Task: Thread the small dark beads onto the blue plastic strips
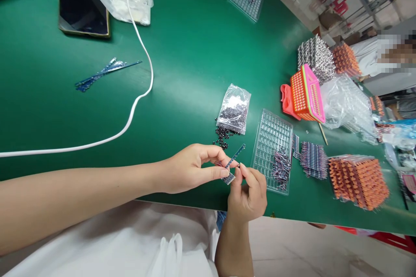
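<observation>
My left hand pinches a thin blue circuit-board strip between thumb and fingers. A small grey ridged piece sits under the thumb, with fine wires beside it. Close against it, my right hand is closed in a pinch on a tiny dark bead-like part. Just beyond the hands lie loose dark bead-like parts, spilled by a clear plastic bag of the same. To the right rests a clear compartment tray with a bunch of small wired parts in it.
A white cable crosses the green table. Farther left are blue strips, a phone and a plastic bag. On the right stand a pink-orange basket and stacked orange parts. Another tray lies at the back.
</observation>
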